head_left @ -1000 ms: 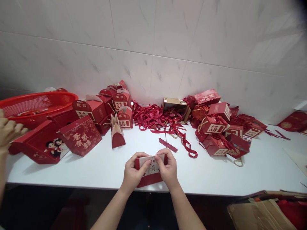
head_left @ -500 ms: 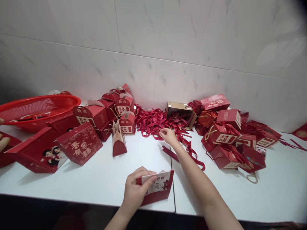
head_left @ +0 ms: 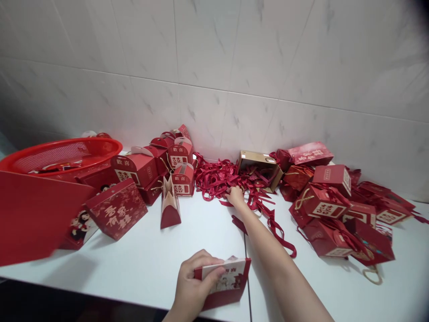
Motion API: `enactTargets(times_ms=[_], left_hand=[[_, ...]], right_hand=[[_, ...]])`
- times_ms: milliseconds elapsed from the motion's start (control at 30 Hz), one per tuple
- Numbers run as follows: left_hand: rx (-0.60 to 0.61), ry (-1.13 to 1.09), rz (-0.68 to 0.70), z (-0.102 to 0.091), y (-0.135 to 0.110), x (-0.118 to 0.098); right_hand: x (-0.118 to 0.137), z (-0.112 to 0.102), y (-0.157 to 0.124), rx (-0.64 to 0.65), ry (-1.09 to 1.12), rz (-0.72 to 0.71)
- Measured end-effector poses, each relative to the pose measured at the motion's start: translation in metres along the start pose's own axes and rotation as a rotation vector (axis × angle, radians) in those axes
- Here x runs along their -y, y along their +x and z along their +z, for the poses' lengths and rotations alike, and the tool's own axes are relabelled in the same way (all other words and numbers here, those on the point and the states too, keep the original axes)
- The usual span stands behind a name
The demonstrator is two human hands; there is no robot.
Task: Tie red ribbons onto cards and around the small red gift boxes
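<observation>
My left hand (head_left: 196, 282) grips a small red gift box (head_left: 231, 286) with a white panel and a printed picture, thumb on the front, near the table's front edge. My right hand (head_left: 236, 196) reaches forward to a tangled heap of dark red ribbons (head_left: 216, 176). Its fingers are closed at the near edge of the heap, seemingly on a ribbon; the fingertips are partly hidden among the strands. Loose ribbon strips (head_left: 279, 235) trail beside my right forearm. Behind the heap, an open cardboard box (head_left: 258, 157) lies on its side with ribbon inside.
Red gift boxes (head_left: 136, 169) stand to the left, with a narrow open bag (head_left: 170, 210) beside them. A red plastic basket (head_left: 112, 145) is at far left, partly behind a large blurred red panel (head_left: 30, 219). Several ribboned boxes (head_left: 326, 205) are piled right. A tiled wall (head_left: 208, 107) rises behind.
My right hand has lowered its fingers into the ribbons. The large red panel has swung into view at left, where another person's hand was. The whole view has shifted slightly.
</observation>
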State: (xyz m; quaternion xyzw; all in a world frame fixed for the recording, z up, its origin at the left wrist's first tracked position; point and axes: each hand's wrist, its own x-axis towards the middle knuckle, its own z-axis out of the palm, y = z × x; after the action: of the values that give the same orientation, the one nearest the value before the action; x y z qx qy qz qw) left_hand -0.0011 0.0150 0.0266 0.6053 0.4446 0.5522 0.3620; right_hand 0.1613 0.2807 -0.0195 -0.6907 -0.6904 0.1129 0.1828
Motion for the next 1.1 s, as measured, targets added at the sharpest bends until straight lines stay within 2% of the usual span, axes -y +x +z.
enactTargets(times_ms=[100,200,300,500,600,767,900,1033,1100], left_hand=[[-0.017,-0.002,0.022,0.001,0.000,0.001],[-0.059,-0.018,0.051,0.002,0.000,0.003],[-0.032,-0.018,0.074,0.002,0.001,0.003],[-0.057,-0.012,0.046,0.002,-0.002,0.003],[-0.052,-0.014,0.030,0.003,-0.003,0.003],[-0.052,-0.086,0.032,-0.002,-0.001,0.000],[-0.031,-0.146,0.139,-0.016,0.000,-0.012],[0.097,-0.139,0.319,-0.036,0.001,-0.040],[0.186,-0.087,0.363,-0.044,0.001,-0.056]], right_hand=[[0.000,-0.002,-0.006,0.030,-0.057,-0.022],[0.001,-0.006,-0.013,0.007,-0.108,-0.057],[0.000,-0.010,-0.018,-0.017,-0.128,-0.122],[-0.001,-0.009,-0.024,-0.036,-0.065,-0.266],[-0.001,-0.016,-0.033,-0.058,0.021,-0.349],[-0.003,-0.054,-0.063,-0.161,0.252,-0.488],[-0.002,-0.096,-0.110,-0.241,0.418,-0.632],[0.008,-0.133,-0.171,-0.279,0.517,-0.788],[0.014,-0.149,-0.198,-0.241,0.604,-0.953]])
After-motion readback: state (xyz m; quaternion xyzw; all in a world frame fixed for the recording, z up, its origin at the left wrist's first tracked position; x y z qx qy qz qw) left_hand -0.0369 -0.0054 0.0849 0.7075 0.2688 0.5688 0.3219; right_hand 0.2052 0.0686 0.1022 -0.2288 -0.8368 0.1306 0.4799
